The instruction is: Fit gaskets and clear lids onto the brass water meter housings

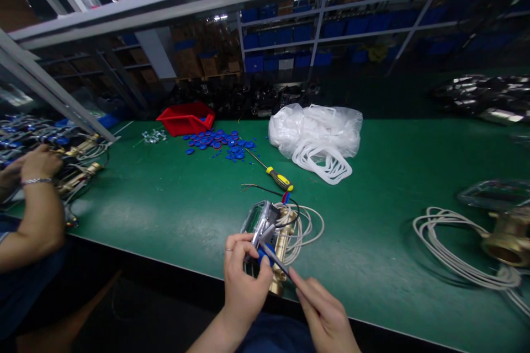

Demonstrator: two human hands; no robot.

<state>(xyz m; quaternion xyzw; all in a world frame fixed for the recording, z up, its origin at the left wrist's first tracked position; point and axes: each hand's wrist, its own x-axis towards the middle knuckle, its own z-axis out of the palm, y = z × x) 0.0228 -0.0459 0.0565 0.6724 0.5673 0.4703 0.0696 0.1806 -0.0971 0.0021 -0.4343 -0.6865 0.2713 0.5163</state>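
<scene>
A brass valve body with a clear housing and a coil of white cable lies at the near edge of the green bench. My left hand is closed around its near end, thumb beside a blue cap. My right hand pinches a thin metal tool whose tip points at that blue cap. A yellow-handled screwdriver lies just beyond the valve.
Blue caps lie scattered by a red bin. A clear bag of white gaskets sits mid-bench. Another brass valve with cable is at right. A co-worker's arm works at the left among more valves.
</scene>
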